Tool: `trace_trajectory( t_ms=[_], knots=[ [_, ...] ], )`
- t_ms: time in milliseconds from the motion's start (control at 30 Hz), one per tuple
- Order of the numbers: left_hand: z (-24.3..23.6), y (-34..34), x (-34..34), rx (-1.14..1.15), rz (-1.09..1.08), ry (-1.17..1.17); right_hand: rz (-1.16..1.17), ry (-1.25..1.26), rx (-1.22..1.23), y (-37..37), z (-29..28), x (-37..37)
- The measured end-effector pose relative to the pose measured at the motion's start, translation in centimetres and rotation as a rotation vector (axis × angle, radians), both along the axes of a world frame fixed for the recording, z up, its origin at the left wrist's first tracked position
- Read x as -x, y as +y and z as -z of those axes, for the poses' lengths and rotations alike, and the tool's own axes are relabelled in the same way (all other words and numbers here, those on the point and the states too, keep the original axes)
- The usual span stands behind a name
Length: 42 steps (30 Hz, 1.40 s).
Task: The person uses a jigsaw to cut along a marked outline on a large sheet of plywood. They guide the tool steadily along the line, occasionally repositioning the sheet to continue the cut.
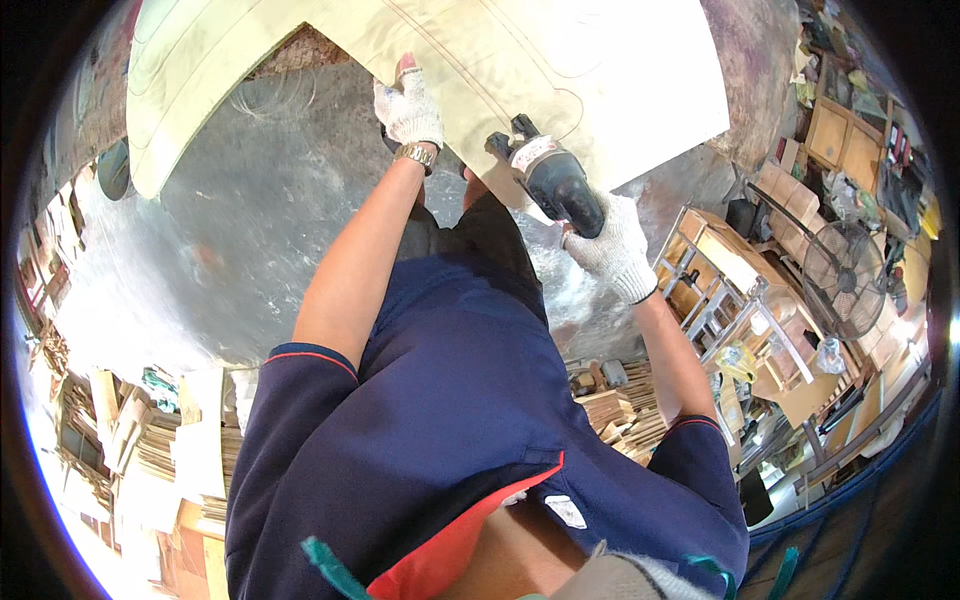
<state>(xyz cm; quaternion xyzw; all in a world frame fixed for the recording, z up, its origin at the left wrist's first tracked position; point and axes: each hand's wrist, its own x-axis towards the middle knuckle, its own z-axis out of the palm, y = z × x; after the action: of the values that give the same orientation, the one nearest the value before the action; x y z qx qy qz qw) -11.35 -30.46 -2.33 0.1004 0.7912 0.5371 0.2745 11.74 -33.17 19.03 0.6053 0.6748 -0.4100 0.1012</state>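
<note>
A large pale sheet board [640, 70] with thin curved and straight lines drawn on it spans the top of the view. My left hand [410, 112], in a white knit glove with the thumb tip bare, grips the board's near edge; its other fingers are mostly hidden. In my gloved right hand [612, 248] is the rear of a black jigsaw [562, 185], its front end over the board near the drawn lines. The jigsaw's blade cannot be made out. A metal watch [416, 154] sits on my left wrist.
Below the board lies a grey, stained floor [250, 260]. A black standing fan [845, 278] is at the right, near a metal frame [715, 310] and wooden boxes. Stacked wood strips [155, 445] lie at lower left, with more wood pieces [615, 410] behind my right arm.
</note>
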Motion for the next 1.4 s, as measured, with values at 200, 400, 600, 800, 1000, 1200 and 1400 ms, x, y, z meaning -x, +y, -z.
trace_trajectory(
  t_ms=[200,400,600,800,1000,1200,1400],
  knots=[
    [0.5,0.1,0.0,-0.02,-0.029,-0.042,0.045,0.028,0.009,0.0,0.0,0.2],
    [-0.5,0.4,-0.2,0.011,-0.052,-0.053,0.054,0.022,0.048,0.2,-0.3,0.7],
    [-1.1,0.5,-0.4,0.108,-0.064,-0.078,0.077,-0.038,0.093,0.4,-0.5,1.1],
    [-0.5,0.4,-0.3,0.086,-0.052,-0.05,0.123,-0.018,0.14,0.7,-0.8,1.5],
    [0.0,0.2,-0.2,0.041,-0.037,-0.091,0.062,-0.053,0.138,1.2,-1.0,1.6],
    [0.2,0.1,-0.4,0.035,-0.048,-0.103,0.07,-0.014,0.092,1.0,-0.6,1.7],
    [0.0,0.0,-0.5,-0.001,-0.033,-0.091,0.132,0.006,0.139,1.1,-0.8,2.0]
  ],
)
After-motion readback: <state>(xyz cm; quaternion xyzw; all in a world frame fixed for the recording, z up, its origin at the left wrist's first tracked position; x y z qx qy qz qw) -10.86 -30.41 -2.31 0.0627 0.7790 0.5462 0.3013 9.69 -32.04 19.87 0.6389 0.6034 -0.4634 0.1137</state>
